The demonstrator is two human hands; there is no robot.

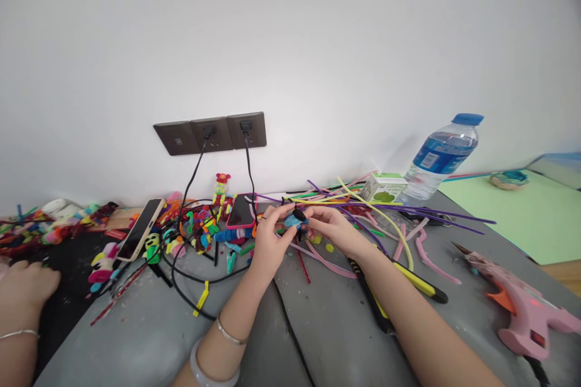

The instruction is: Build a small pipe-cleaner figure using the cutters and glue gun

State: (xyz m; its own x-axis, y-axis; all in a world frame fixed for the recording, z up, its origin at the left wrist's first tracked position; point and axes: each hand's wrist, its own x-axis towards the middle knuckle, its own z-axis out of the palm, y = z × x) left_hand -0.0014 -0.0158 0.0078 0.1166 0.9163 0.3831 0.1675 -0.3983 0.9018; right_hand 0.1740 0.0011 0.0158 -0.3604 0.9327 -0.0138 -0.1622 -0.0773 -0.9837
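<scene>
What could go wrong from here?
1. Glue gun: a red glow shows on its body, so the nozzle may be hot; the right forearm could brush it.
2. Cable: it runs between the forearms and might snag.
3. Blue piece: it's small, held between left hand and right hand, and could slip.

Three hands show: the person's left hand [275, 233], the right hand [334, 228] and another person's hand [29, 284] at the near left. Two smartphones [142, 231] lie left of centre. There is one clear plastic bottle with a blue cap [443, 154], one green-and-white cardboard box [385, 187] and one pink glue gun [520, 305] at the near right. On the far wall are three dark brown plates [222, 127] and two black plugs [246, 126]. The fuzzy craft stems [423, 251] overlap too much to count.
</scene>
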